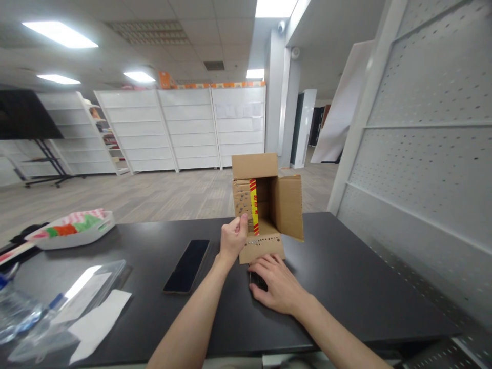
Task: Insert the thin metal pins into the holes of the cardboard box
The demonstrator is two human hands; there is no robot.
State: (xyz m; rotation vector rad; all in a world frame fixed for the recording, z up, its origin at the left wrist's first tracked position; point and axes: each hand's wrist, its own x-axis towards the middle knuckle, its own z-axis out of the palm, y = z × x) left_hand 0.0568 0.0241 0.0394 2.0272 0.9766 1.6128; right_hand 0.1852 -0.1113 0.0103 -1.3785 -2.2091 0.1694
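Note:
An open cardboard box stands on the table with its opening towards me and its flaps spread. Several small round metallic studs dot its left flap, beside a yellow and red tape strip. More dots line the lower flap. My left hand is closed in a fist at the left flap's lower edge, thumb uppermost; anything pinched in it is hidden. Just in front of the lower flap, my right hand curls over a small dark object, mostly covered by the fingers.
A phone lies left of my left arm. Further left are a clear plastic case, white paper, a water bottle and a white basket with colourful contents. A perforated panel borders the black table's right side.

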